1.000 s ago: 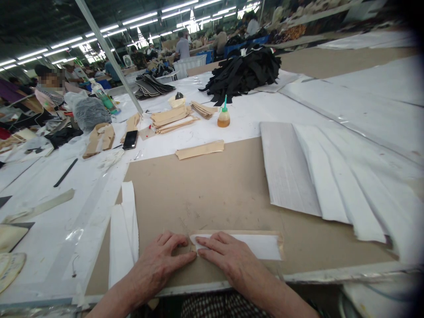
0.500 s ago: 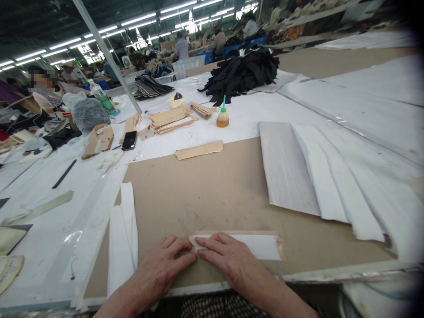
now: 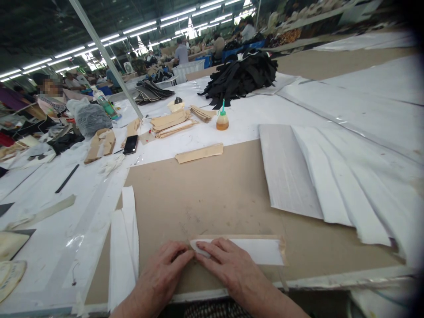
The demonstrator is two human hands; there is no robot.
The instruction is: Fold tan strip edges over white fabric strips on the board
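Note:
A tan strip lies along the near edge of the brown board, with a narrower white strip on top of it. Tan margins show past the white along the far side and the right end. My right hand rests over the strip's left part, fingers stretched out and pressing on the white piece. At the left end, my left hand has curled fingers, its thumb and index tips pinched together at the tan edge. The fingers partly hide that corner.
Left on the brown board lie folded white strips; at right, a fanned stack of white sheets. Farther off are a tan strip, a glue bottle, a phone, tan stacks and a black strip pile.
My left thumb and index finger have drawn closer together at the strip's left end. My right hand stays on the white strip, its fingers slightly shifted. The view has tilted slightly.

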